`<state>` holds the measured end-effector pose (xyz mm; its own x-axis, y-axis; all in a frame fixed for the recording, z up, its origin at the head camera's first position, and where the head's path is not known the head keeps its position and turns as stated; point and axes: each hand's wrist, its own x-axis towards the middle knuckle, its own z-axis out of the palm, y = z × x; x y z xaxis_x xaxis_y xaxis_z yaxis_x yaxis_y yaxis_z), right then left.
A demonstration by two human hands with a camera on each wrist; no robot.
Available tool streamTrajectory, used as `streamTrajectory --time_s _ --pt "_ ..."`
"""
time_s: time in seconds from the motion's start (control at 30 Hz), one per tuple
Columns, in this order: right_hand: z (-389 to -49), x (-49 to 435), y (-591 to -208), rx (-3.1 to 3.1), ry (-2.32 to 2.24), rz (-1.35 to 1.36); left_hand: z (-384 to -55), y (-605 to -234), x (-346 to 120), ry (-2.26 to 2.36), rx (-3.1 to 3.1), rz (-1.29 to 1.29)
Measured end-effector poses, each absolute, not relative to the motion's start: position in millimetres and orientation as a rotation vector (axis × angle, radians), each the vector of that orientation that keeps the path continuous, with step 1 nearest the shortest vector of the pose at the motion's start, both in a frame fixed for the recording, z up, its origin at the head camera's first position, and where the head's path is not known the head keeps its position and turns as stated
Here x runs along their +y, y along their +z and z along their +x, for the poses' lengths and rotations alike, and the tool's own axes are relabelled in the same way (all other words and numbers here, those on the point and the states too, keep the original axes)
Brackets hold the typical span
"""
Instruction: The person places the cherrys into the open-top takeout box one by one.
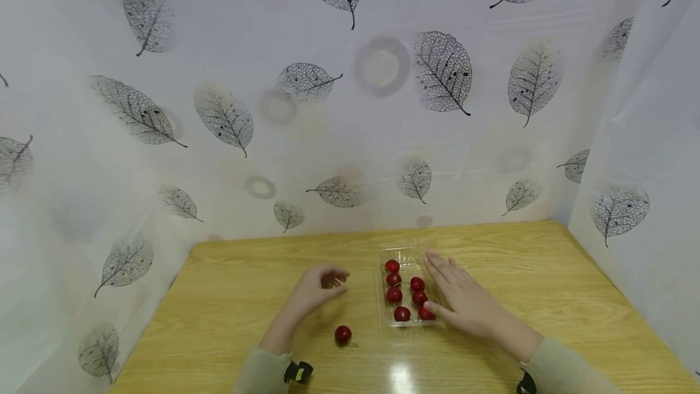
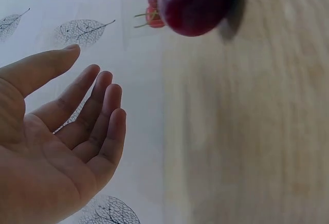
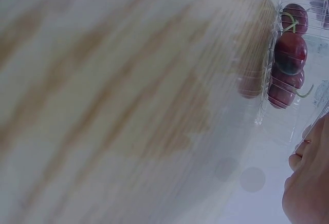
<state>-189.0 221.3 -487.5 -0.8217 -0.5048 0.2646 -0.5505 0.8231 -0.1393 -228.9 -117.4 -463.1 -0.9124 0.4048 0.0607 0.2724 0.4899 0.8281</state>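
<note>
A clear plastic box stands on the table with several dark red cherries inside, some with green stems in the right wrist view. My right hand lies along the box's right side with straight fingers, its thumb by the front right cherry. Left of the box, my left hand hovers with loosely bent fingers and a bare palm, also plain in the left wrist view. One loose cherry sits on the wood just in front of that hand; it looms large at the top of the left wrist view.
The wooden table runs back to a pale curtain printed with leaf skeletons, which also hangs at both sides. Each wrist wears a black strap. A bright light reflection shows on the tabletop near the front.
</note>
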Motion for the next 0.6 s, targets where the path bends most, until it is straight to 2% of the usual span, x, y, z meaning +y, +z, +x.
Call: streamTrajectory --time_s 0.6 --pt "-189 221 -488 -2.787 0.297 0.817 -211 -492 -138 1.478 2.477 0.545"
